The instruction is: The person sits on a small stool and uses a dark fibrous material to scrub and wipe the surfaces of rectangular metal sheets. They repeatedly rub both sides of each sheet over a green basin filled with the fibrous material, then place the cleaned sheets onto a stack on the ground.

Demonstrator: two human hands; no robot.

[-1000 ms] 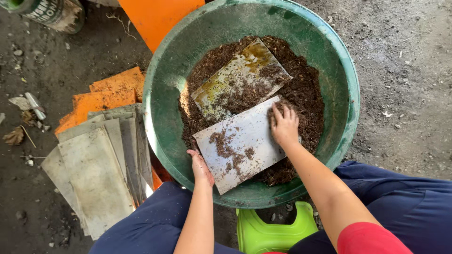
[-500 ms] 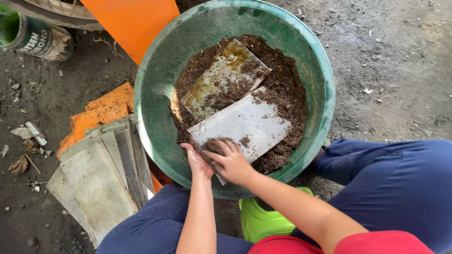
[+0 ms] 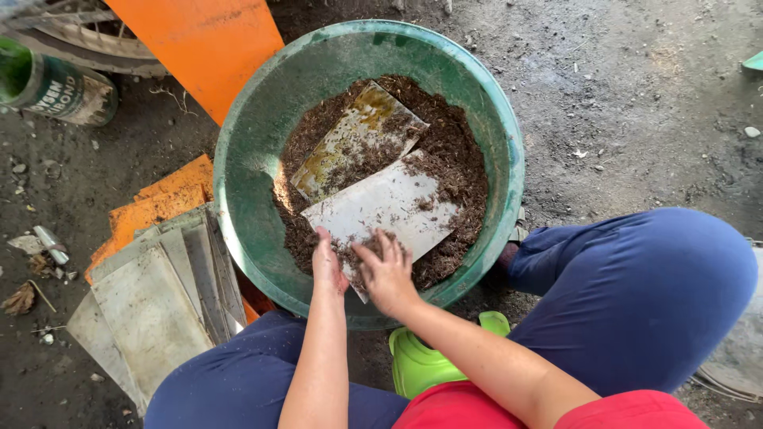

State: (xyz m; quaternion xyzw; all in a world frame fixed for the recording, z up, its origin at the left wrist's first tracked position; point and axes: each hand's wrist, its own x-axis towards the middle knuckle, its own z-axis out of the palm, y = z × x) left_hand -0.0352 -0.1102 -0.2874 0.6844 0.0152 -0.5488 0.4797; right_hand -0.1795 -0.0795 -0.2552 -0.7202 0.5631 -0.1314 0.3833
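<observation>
Two flat metal sheets lie in the green plastic basin [image 3: 238, 199], both bedded on the dark brown crumbly soil [image 3: 461, 171] that fills its bottom; the upper, stained sheet [image 3: 358, 139] leans back against the heap, while the paler grey sheet [image 3: 389, 210] overlaps its lower edge and slopes toward the person. The left hand [image 3: 327, 266] grips the grey sheet's near corner, seemingly to steady it; the right hand [image 3: 385, 270] rests on the same end with fingers spread wide and flat, palm down on a clump of soil, holding nothing closed. Beside the basin, at the person's left knee, a stack of similar grey sheets [image 3: 151, 306] lies on orange boards [image 3: 159, 202], within easy reach; a green plastic stool [image 3: 425, 365] shows between the legs.
</observation>
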